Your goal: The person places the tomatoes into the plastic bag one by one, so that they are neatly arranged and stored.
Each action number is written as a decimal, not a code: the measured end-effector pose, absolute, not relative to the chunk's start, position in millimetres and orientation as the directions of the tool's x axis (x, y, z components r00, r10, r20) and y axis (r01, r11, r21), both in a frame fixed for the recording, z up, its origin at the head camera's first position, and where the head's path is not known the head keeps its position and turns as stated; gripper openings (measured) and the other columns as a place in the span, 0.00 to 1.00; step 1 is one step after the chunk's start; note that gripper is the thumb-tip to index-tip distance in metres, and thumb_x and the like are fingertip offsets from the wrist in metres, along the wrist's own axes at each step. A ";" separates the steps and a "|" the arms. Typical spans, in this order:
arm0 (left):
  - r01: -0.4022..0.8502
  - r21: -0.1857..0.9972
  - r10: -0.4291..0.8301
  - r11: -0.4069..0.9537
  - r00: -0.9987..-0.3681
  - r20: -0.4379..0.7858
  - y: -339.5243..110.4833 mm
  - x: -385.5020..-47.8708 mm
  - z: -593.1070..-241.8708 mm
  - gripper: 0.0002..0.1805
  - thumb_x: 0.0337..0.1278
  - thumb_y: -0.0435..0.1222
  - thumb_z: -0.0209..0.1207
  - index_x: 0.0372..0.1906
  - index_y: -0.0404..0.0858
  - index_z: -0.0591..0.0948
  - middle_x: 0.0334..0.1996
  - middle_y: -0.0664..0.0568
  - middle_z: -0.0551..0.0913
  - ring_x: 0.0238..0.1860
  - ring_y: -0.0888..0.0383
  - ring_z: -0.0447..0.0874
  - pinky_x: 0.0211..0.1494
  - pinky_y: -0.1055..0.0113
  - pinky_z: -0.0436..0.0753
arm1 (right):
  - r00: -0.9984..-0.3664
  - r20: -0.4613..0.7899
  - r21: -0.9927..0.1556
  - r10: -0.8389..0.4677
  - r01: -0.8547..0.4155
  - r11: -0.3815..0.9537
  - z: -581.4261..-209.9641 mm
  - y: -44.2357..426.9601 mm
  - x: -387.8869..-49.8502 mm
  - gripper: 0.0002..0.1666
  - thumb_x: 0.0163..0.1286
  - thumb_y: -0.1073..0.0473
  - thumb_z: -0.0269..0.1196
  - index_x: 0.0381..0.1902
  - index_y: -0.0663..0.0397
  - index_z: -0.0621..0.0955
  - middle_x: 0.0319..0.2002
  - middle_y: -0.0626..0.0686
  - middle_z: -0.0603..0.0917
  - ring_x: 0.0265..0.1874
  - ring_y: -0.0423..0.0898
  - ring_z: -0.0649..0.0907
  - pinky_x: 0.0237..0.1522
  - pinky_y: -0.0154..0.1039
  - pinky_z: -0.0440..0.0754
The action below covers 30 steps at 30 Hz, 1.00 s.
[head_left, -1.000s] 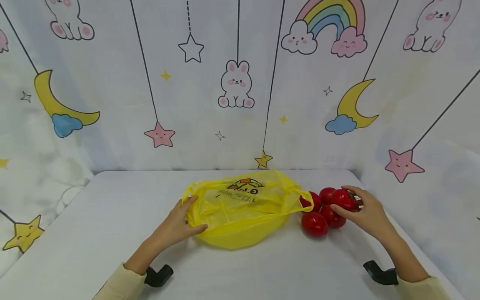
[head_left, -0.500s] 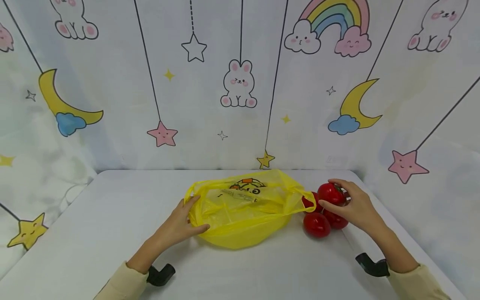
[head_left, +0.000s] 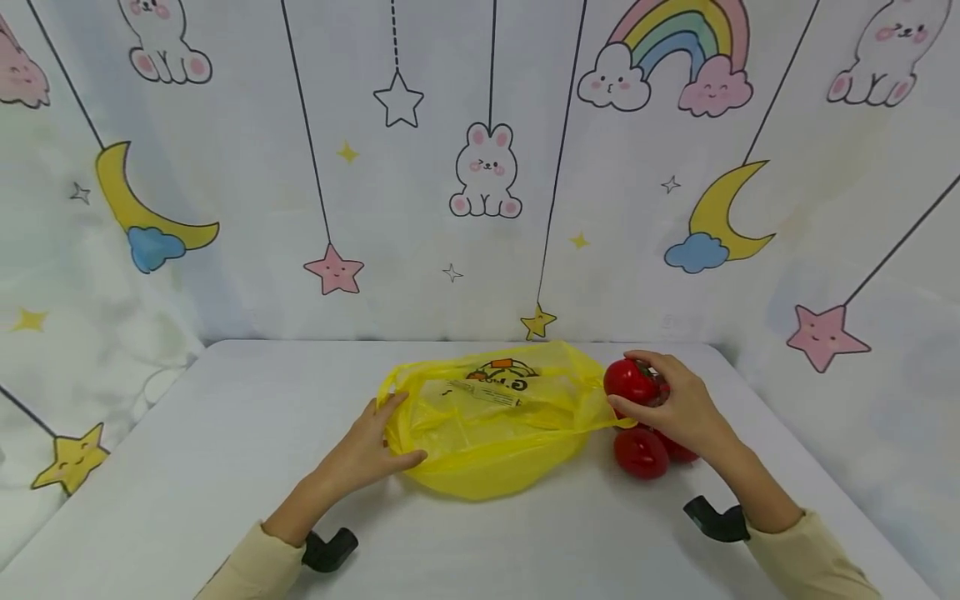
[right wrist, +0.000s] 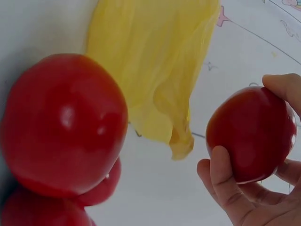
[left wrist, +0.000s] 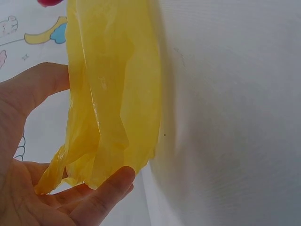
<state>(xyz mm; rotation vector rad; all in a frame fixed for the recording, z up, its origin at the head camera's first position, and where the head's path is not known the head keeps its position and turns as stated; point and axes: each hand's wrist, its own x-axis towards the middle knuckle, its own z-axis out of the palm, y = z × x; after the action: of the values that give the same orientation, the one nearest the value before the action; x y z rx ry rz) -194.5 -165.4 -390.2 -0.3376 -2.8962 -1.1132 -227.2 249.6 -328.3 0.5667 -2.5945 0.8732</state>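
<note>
A yellow plastic bag with a printed logo lies on the white table, its handle end toward the right. My left hand holds the bag's left end, thumb on the near side and fingers at the rim; in the left wrist view the fingers curl round the yellow film. My right hand grips a red tomato above the bag's right handle. The right wrist view shows this tomato pinched between thumb and fingers, apart from the bag.
More red tomatoes lie on the table below my right hand, partly hidden by it. One tomato looms large in the right wrist view. A cloth backdrop with drawn moons, stars and rabbits stands behind the table.
My right hand has moved left with its tomato, from the far right of the group to the bag's right end. My left hand stays on the bag.
</note>
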 end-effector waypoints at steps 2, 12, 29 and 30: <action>0.210 0.661 0.193 0.721 -0.976 0.099 -165.1 -194.9 -389.8 0.50 0.49 0.51 0.70 0.74 0.38 0.60 0.69 0.27 0.58 0.62 0.37 0.69 0.60 0.42 0.75 | -0.858 0.436 -0.499 -0.271 -0.481 0.721 -328.5 244.7 -228.5 0.39 0.55 0.57 0.74 0.62 0.60 0.72 0.55 0.64 0.76 0.47 0.58 0.77 0.38 0.53 0.86; 0.198 0.668 0.182 0.717 -0.979 0.095 -164.7 -196.5 -389.1 0.50 0.49 0.51 0.70 0.74 0.38 0.60 0.70 0.27 0.56 0.64 0.36 0.67 0.61 0.40 0.73 | -0.849 0.418 -0.527 -0.324 -0.517 0.675 -328.4 220.1 -236.2 0.41 0.53 0.55 0.75 0.63 0.56 0.72 0.57 0.61 0.76 0.45 0.54 0.78 0.37 0.45 0.87; 0.208 0.675 0.180 0.708 -0.977 0.112 -161.7 -193.6 -392.2 0.50 0.48 0.48 0.71 0.74 0.38 0.61 0.69 0.30 0.59 0.64 0.38 0.68 0.62 0.42 0.74 | -0.811 0.412 -0.546 -0.415 -0.584 0.600 -352.8 183.3 -245.1 0.40 0.53 0.53 0.75 0.62 0.58 0.73 0.55 0.60 0.78 0.46 0.54 0.80 0.38 0.41 0.87; 0.209 0.673 0.181 0.710 -0.977 0.113 -161.8 -193.4 -392.2 0.50 0.48 0.48 0.71 0.74 0.38 0.61 0.69 0.30 0.60 0.63 0.38 0.68 0.61 0.42 0.74 | -0.805 0.415 -0.545 -0.423 -0.593 0.593 -353.8 181.0 -245.7 0.40 0.54 0.53 0.75 0.62 0.59 0.73 0.55 0.60 0.78 0.46 0.55 0.80 0.38 0.42 0.87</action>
<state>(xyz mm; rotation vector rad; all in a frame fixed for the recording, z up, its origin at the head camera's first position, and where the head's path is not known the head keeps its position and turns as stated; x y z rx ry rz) -193.4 -161.8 -392.2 -0.3274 -2.8683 -1.1359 -245.7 181.0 -353.8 0.8387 -2.5808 1.0154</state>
